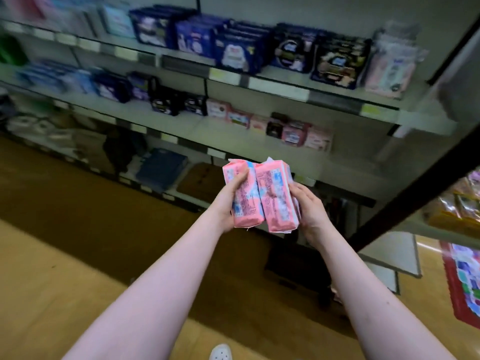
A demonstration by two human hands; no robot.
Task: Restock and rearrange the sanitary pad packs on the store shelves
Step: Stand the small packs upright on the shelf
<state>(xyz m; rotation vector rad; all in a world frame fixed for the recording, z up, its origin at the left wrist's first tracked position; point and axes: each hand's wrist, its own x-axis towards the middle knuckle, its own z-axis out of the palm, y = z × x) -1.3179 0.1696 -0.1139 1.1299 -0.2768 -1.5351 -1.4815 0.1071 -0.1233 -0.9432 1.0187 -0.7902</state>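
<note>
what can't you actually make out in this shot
Print on the two pink plastic pad packs: head view, motion-blurred, too small to read.
Fingers of the left hand: head view, hidden behind the packs; only the thumb shows.
Labels on the dark blue packs on the upper shelf: head view, blurred.
White shoe: head view, cut off by the bottom edge.

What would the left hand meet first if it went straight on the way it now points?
Likely the row of small pink packs on the grey metal shelf ahead; the left hand, gripping a pink plastic pad pack, aims there. Depth is unclear.
</note>
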